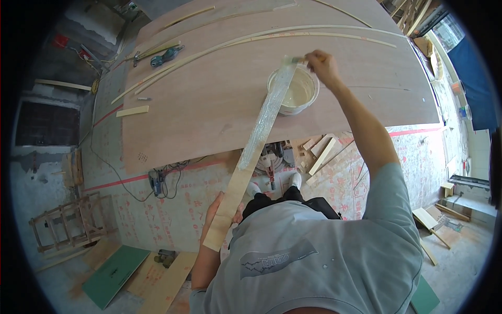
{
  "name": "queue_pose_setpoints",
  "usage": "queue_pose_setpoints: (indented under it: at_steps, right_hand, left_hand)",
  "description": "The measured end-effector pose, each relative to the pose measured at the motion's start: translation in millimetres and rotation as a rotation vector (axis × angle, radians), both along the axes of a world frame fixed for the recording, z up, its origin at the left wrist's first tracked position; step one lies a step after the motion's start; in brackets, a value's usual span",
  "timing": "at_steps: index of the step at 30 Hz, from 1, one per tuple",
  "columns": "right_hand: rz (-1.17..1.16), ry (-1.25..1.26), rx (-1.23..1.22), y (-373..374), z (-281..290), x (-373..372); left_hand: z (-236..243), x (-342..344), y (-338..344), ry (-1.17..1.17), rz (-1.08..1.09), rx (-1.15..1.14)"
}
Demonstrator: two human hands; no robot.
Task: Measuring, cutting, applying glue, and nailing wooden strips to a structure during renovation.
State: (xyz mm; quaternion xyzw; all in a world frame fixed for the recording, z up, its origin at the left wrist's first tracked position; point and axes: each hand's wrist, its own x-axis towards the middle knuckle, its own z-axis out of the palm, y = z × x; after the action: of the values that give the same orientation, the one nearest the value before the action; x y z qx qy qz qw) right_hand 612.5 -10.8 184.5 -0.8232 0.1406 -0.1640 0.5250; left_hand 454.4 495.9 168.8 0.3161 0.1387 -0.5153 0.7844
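A long, narrow plywood strip [226, 214] slants from my chest up across the edge of the big board. Its far part is coated with wet, whitish glue [264, 123]; the near part is bare. My left hand [213, 212] grips the strip from beneath near its close end, its fingers partly hidden. At the far end, my right hand [322, 67] is closed around the handle of a small brush [296, 60], whose head touches the glued surface. Just under the strip's far part stands a white bucket [314, 97] with cream-coloured glue inside, partly covered by the strip.
The big board [209, 115] carries long thin wood strips [235, 42], a hammer [137, 58] and a green power tool [164, 56]. Below its near edge are a saw [274, 159], wood offcuts [321, 154] and a corded blue tool [156, 182]. A wooden rack [68, 222] stands left.
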Motion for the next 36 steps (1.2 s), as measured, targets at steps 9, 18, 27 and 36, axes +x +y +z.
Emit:
queue_pose_setpoints:
  at_steps: [9, 18, 27, 36]
  right_hand:
    - [0.081, -0.021, 0.028, 11.1, 9.2, -22.1]
    - [-0.018, -0.156, 0.108, -14.3, 10.0, -7.9]
    - [-0.039, -0.199, 0.158, -4.5, 2.6, -8.7]
    - [-0.196, -0.241, 0.099, -18.0, -7.8, 4.3]
  left_hand:
    - [-2.3, -3.9, 7.9, 0.001, 0.033, 0.036]
    - [-0.2, -0.2, 8.9, 0.026, 0.043, 0.018]
    - [-7.0, -1.9, 14.4, 0.028, 0.029, -0.012]
    - [-4.5, 1.7, 10.5, 0.006, 0.016, -0.003]
